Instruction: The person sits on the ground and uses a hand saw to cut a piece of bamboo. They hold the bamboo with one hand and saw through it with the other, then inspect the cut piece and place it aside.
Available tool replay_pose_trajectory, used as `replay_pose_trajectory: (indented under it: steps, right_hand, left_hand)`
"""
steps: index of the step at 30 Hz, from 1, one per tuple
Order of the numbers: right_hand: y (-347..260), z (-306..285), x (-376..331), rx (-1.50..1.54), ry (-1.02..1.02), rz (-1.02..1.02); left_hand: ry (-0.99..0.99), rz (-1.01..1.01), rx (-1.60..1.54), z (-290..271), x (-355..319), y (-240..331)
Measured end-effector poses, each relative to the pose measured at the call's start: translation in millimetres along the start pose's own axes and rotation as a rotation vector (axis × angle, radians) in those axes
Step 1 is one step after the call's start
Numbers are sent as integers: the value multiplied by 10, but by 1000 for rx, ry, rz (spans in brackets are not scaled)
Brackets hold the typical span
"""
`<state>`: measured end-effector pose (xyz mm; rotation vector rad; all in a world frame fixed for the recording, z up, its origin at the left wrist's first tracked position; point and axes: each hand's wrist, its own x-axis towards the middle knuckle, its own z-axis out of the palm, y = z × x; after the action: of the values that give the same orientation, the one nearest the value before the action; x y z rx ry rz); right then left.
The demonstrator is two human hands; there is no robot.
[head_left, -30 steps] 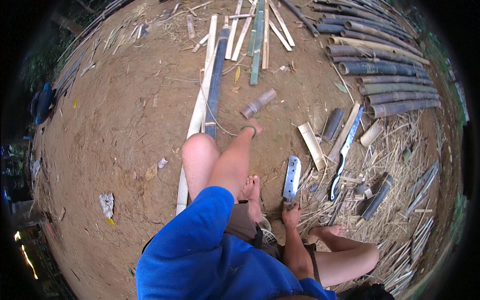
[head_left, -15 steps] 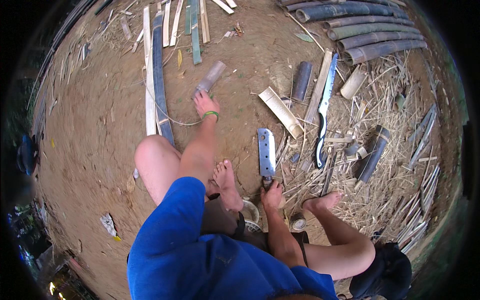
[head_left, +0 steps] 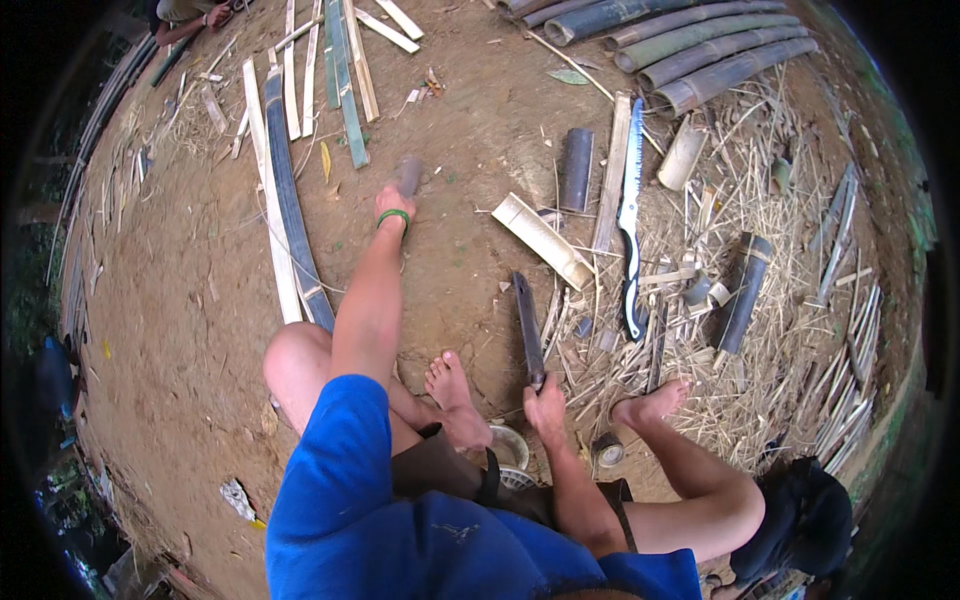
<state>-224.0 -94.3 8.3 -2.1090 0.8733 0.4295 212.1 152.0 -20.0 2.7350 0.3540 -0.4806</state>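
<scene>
With my left arm stretched forward, my left hand [head_left: 392, 202], a green band at its wrist, closes round the near end of a short greyish-brown bamboo piece [head_left: 408, 174]. The piece is slightly blurred, and its lower part is hidden by my fingers. My right hand [head_left: 545, 405] grips the handle of a cleaver [head_left: 529, 322] between my feet. Its blade points away from me and is turned nearly edge-on. To the right of the blade lies a split bamboo half [head_left: 543, 240], hollow side up.
A folding saw [head_left: 629, 220] lies beside a bamboo slat [head_left: 611, 170] and a dark bamboo tube [head_left: 577, 170]. Bamboo poles [head_left: 735, 75] are stacked at far right, above scattered shavings [head_left: 780, 215]. Long strips [head_left: 290, 190] lie at left. Another person's hand [head_left: 217, 15] shows at far left.
My left hand has shifted from touching the bamboo piece's end to closing round it. In my right hand the cleaver has rolled from flat-side-up to nearly edge-on. The view has shifted slightly.
</scene>
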Motion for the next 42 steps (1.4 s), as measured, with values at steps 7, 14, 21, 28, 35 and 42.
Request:
replay_pose_trajectory:
  steps: [7,14,21,28,35,42]
  right_hand:
    - [-404,-301,187,515,5,16]
    - [-1047,-1131,-311,624,133,-180]
    - [-1090,-1433,-885,472,5,-102]
    - [-544,-1030,-807,301,-17,-82]
    - [-574,-963,-819,182,-33,-155]
    - [-523,-918,-838,-1,64,-209]
  left_hand:
    - [-248,379,-944,-23,-806,416]
    - [-526,529,-812,408,-1983,581]
    - [-618,497,-761,738,-2439,319]
    - [-620,461,-610,524,-2654,411]
    - [-782,389,-805,670,-2574,210]
    - [-532,112,-1217,751,-2961,258]
